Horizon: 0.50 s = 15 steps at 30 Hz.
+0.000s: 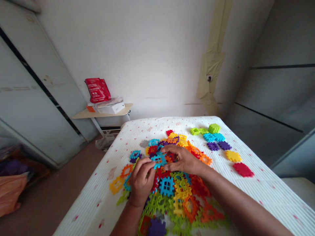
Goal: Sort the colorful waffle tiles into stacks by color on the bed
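Note:
My left hand pinches a light-blue interlocking plastic piece with a window-like grid and toothed edges. At the other end of this piece is my right hand, its thumb and fingers spread apart. Its fingertips are close to the piece's edges, and I cannot tell whether they touch it. Below both hands spreads a heap of toothed pieces in several colours, among them another blue window piece, a yellow piece and an orange piece. My hands and forearms hide part of the heap.
Sorted toothed pieces lie at the right of the bed: a green stack, blue pieces, purple pieces, a yellow stack and a red stack. A small table at the back left holds a red bag and a white box.

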Tool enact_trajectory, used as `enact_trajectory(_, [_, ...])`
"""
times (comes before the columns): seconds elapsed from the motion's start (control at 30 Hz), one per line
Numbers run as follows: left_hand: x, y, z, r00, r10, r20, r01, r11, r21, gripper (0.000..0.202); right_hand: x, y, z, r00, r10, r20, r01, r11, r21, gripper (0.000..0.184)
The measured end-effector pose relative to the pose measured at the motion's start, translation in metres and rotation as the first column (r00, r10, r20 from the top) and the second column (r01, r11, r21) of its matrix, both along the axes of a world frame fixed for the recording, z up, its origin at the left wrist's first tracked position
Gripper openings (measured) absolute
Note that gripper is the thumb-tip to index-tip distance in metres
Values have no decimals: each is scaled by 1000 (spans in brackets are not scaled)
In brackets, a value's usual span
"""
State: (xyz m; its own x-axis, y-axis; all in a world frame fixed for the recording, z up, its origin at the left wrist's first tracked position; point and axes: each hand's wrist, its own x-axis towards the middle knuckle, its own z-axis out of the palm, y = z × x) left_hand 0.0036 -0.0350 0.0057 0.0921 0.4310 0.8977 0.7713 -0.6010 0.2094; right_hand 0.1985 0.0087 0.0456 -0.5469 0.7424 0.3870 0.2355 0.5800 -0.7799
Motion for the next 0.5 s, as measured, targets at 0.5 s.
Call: enact_trajectory(0.5, [-10, 12, -18, 828, 29, 560, 282, 842, -460, 24, 1, -2, 1, 987, -8, 162, -6, 996, 87, 58])
